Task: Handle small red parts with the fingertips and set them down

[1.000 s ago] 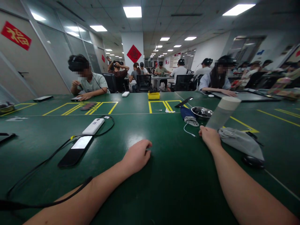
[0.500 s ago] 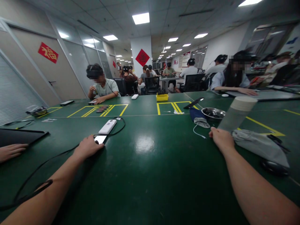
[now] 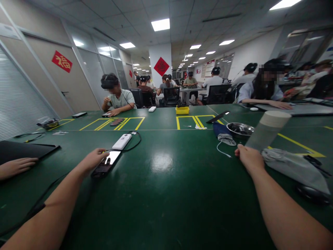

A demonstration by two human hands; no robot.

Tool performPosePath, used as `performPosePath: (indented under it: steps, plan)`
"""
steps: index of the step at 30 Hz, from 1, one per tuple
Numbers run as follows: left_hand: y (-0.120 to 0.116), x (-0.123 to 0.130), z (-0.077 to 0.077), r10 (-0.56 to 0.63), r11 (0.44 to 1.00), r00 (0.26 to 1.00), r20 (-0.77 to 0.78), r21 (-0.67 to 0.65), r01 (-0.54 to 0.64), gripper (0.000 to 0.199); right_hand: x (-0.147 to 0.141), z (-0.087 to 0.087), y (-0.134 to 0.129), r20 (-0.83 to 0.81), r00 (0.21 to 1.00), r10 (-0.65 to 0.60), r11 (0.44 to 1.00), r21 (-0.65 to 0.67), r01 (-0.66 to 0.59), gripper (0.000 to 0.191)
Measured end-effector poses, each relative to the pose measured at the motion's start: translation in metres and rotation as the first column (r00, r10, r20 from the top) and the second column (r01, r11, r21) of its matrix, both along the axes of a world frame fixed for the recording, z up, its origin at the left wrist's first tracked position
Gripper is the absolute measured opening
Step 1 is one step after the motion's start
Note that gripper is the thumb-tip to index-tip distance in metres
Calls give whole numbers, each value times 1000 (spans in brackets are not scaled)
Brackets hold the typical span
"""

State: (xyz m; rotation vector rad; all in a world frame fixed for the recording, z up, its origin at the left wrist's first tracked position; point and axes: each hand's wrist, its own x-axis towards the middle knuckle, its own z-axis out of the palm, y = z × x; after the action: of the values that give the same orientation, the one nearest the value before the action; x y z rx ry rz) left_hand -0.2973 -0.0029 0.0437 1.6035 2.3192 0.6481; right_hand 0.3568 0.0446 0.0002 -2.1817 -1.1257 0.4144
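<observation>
My left hand point(image 3: 95, 160) is at the left-centre of the table, thumb and fingers closed on a thin black cable point(image 3: 125, 150). The cable crosses a phone point(image 3: 104, 167), which lies flat with its dark, glossy face up beside my fingertips. A white power bank point(image 3: 121, 141) lies against the phone's far end, the cable looping round it. On the right, my right hand point(image 3: 250, 159) is closed round the lower part of a translucent bottle point(image 3: 264, 133) with a pale lid, tilted to the right. The bottle's bottom is hidden behind the hand.
Near the bottle are a metal bowl point(image 3: 240, 130), a blue-grey pouch point(image 3: 224, 134) with a white cable, a grey cloth bag point(image 3: 293, 166) and a black mouse point(image 3: 312, 193). At left, another person's hand point(image 3: 18, 167) rests by a dark flat panel point(image 3: 26, 152). People sit across the table.
My left hand has lifted off the phone and shifted slightly up and left onto the cable, uncovering the phone's near part. The right hand keeps its hold on the bottle. The view has shifted slightly.
</observation>
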Motion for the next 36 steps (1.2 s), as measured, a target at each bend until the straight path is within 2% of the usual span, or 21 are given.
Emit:
performPosePath:
  steps: [2, 3, 4, 7, 10, 16, 20, 23, 27, 30, 36]
  plan:
    - [-11, -9, 9, -39, 998, 993, 113, 56, 32, 52, 1, -1, 0, -4, 1000, 1, 1000, 3, -1, 38]
    - [-16, -11, 12, -44, 996, 993, 105, 77, 36, 47, 1, -2, 1, -6, 1000, 4, 1000, 8, -4, 38]
    - [-21, -13, 15, -43, 994, 997, 68, 102, 36, 44, 2, -3, 1, -7, 1000, 4, 1000, 15, -4, 39]
    - [-34, -15, 20, -89, 995, 993, -72, 40, 92, 41, 5, -7, 4, -4, 1000, -2, 1000, 18, 2, 38]
    - [-44, -16, 17, -186, 982, 977, -108, -29, 184, 43, 9, -12, 8, -3, 1000, -2, 1000, 16, 2, 38]
    - [-52, -15, 7, -321, 944, 946, -46, -100, 316, 44, 14, -17, 13, 26, 1000, -5, 1000, 5, 5, 39]
    - [-44, -9, 3, -269, 962, 963, 3, -38, 269, 52, 12, -16, 11, 19, 1000, -11, 1000, 29, 10, 38]
    - [-36, -5, 2, -276, 961, 960, 48, 37, 275, 61, 9, -12, 9, 9, 1000, -20, 1000, 24, 20, 36]
    - [-33, -12, 5, -188, 971, 982, -28, 144, 190, 54, 8, -10, 8, 5, 1000, -25, 1000, 10, 25, 37]
    - [-36, -21, 5, -183, 975, 983, -34, 125, 186, 50, 10, -12, 10, 4, 1000, -21, 999, 30, 21, 37]
    - [-39, -30, -4, -258, 960, 966, 26, 117, 253, 43, 13, -17, 13, -6, 1000, -24, 999, 40, 24, 37]
